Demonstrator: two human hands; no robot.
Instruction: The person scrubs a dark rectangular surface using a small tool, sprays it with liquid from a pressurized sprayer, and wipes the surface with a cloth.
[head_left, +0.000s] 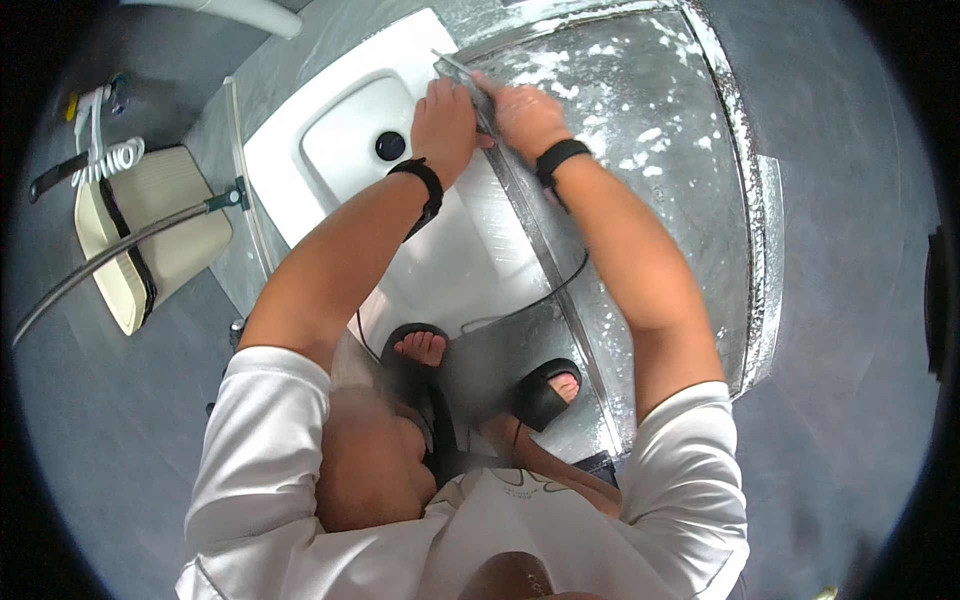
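Observation:
My right hand (531, 116) grips a thin, light-coloured tool (450, 60) whose end points to the upper left; its full shape is hidden by my fingers. My left hand (444, 126) lies at the rim of a white ceramic squat toilet pan (289, 169), fingers close together and thumb stretched towards a grey strip (517, 202) along the pan's edge. Between the hands is a wet grey patch that I cannot make out. The pan has a round black drain opening (390, 146). Each wrist wears a black band.
White foam (652, 139) spots the wet grey floor panel (652, 247). A dark cable (525, 306) crosses near my slippered feet (551, 390). At left are a clear panel's edge (247, 172), a metal bar (127, 244), a cream container (161, 202) and a white coiled hose (120, 157).

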